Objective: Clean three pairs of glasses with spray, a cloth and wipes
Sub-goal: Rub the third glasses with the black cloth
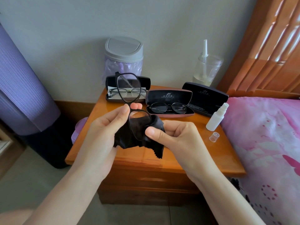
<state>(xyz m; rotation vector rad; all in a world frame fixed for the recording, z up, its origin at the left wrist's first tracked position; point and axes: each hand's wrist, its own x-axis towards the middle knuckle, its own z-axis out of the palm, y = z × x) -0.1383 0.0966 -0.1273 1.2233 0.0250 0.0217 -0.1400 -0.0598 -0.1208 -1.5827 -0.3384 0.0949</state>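
My left hand [103,127] pinches the bridge of black-framed glasses [128,88], held upright above the nightstand. My right hand [172,135] pinches a black cloth [138,140] around the lower lens, thumb on the front. A second pair [129,91] lies in an open black case [110,83] behind. Round glasses [168,108] lie in an open pink-edged case [168,96]. A white spray bottle [217,118] lies at the nightstand's right edge, its clear cap [214,136] beside it.
The wooden nightstand [203,156] stands against the wall. An empty open black case [204,99], a grey lidded bin [124,54] and a clear jar [207,69] sit at its back. A pink bed [266,143] is on the right, a purple object [79,127] at the left edge.
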